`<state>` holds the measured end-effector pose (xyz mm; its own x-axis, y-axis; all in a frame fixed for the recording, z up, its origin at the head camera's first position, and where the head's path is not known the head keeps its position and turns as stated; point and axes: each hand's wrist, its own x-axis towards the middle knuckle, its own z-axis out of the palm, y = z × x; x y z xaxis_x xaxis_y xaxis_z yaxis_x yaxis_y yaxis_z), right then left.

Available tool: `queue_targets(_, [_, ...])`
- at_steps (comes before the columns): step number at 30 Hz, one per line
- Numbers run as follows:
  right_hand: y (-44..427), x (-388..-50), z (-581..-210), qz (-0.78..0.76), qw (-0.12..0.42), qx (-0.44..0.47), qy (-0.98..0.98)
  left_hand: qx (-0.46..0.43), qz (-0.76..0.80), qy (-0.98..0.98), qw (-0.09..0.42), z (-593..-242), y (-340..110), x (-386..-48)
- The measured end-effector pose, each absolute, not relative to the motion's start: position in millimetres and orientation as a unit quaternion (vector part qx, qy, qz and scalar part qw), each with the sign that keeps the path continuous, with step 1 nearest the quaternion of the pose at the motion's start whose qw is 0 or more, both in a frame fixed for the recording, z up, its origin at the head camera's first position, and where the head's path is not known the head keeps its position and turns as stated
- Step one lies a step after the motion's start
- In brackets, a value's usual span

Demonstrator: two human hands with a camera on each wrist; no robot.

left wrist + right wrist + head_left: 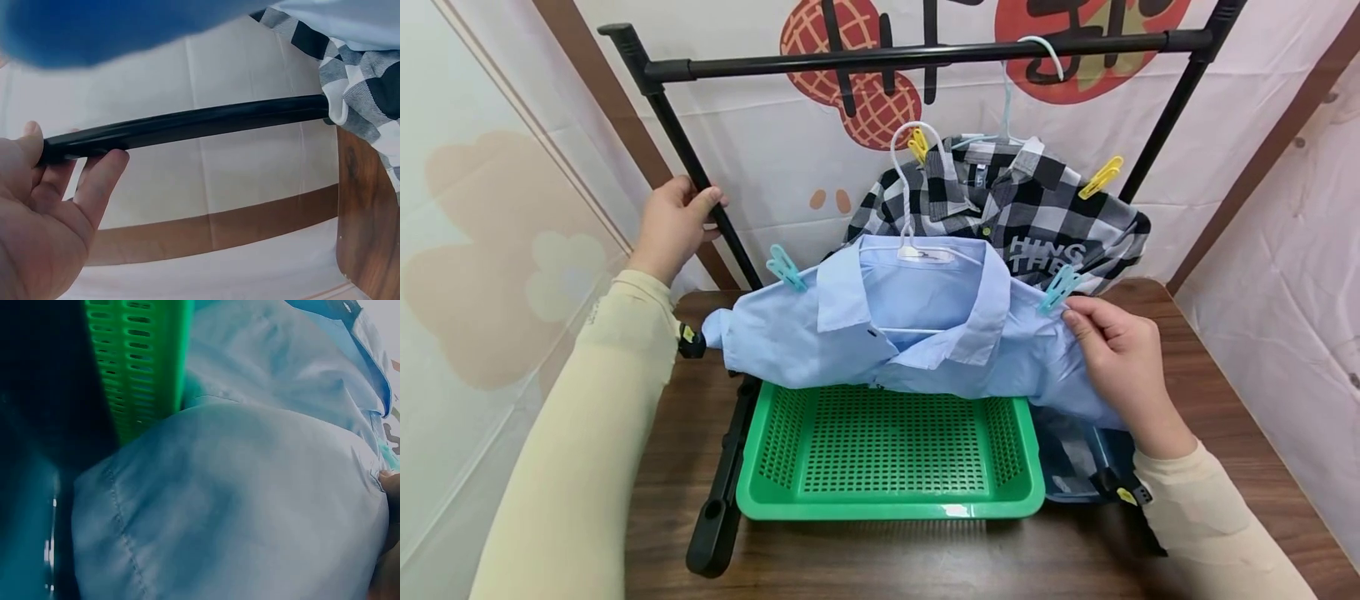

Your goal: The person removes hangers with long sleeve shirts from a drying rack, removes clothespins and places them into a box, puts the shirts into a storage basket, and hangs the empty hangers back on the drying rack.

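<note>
My left hand (pixel 673 225) grips the left post (pixel 677 137) of a black clothes rack; in the left wrist view, the thumb is above the post (pixel 187 125) and fingers are below it. A light blue shirt (pixel 790 342) is on a white hanger (pixel 906 212), its hook below the top bar. Teal clothespins (pixel 786 268) clip both shoulders. With thumb and fingers, my right hand (pixel 1120 358) pinches the shirt's shoulder beside the right teal clothespin (pixel 1060 289). In the right wrist view, the sleeve (pixel 250 500) hides most of that hand.
Behind hangs a black-and-white plaid shirt (pixel 1052 225) with yellow clothespins (pixel 1101 178), its hanger hooked over the top bar (pixel 850 60). Under the blue shirt stands a green perforated basket (pixel 887 510). A dark blue bin (pixel 1067 483) is at its right, on the wooden table (pixel 820 562).
</note>
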<state>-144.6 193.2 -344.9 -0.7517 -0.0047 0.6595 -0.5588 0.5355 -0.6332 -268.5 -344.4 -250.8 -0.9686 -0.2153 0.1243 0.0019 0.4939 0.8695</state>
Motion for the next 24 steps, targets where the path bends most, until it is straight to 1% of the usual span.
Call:
queue_targets(8, [192,-142,-356,0.454,0.306,0.181,-0.817,0.087,-0.516,-0.845,0.113,-260,-346,-260])
queue_targets(11, [192,-141,-358,0.454,0.303,0.181,-0.818,0.105,-0.493,-0.855,0.122,-262,-345,-248])
queue_targets(15, [193,-141,-361,0.447,0.301,0.185,-0.822,0.115,-0.494,-0.849,0.146,-259,-336,-225])
queue_targets(19, [194,-140,-363,0.448,0.305,0.185,-0.82,0.069,-0.502,-0.846,0.165,-257,-322,-197])
queue_targets(22, [194,-139,-363,0.453,0.307,0.188,-0.816,0.003,-0.486,-0.859,0.159,-263,-315,-169])
queue_targets(24, [193,-139,-363,0.455,0.306,0.193,-0.814,-0.044,-0.495,-0.856,0.144,-270,-313,-149])
